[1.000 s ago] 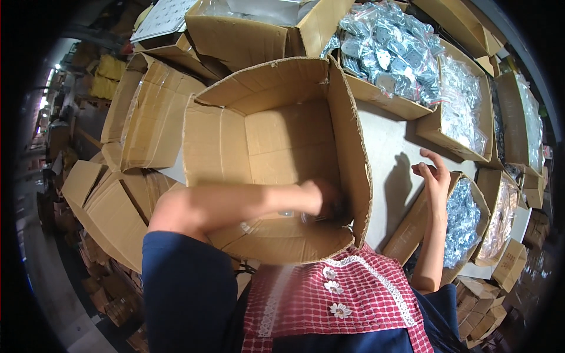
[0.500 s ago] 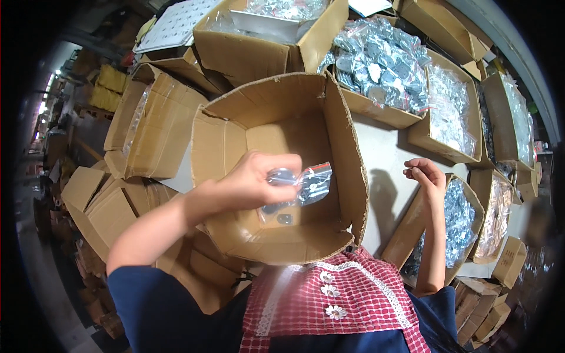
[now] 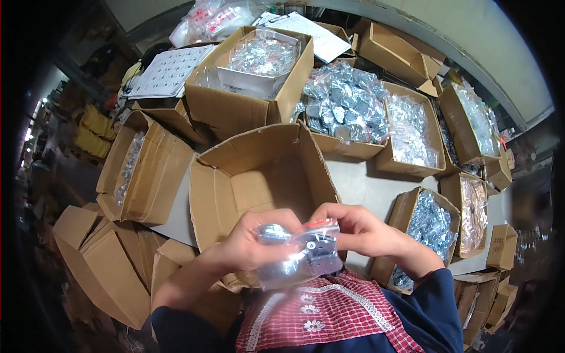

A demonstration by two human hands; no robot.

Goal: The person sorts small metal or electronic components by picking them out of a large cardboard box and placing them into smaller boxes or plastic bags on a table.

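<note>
My left hand (image 3: 250, 242) is closed round a clear zip bag (image 3: 288, 267) with a red strip along its top edge. Shiny metal pieces and a dark part with a round head show through the plastic. My right hand (image 3: 360, 230) pinches the bag's top right corner by the red strip. Both hands are over the near side of a large open cardboard box (image 3: 209, 191), close to my red checked apron (image 3: 353, 306). The part of the box floor that shows is bare cardboard; the hands hide the rest.
Behind the large box stand cartons of bagged metal parts (image 3: 344, 106) and clear bags (image 3: 412, 126). To the right are cartons with bluish bags (image 3: 429, 223) and copper-tinted bags (image 3: 472, 206). More cartons (image 3: 147, 170) crowd the left. Papers (image 3: 309, 32) lie at the back.
My right hand has come in from the right and taken hold of the bag's corner. The left hand has brought the bag nearer to me. The view has tilted toward the back wall.
</note>
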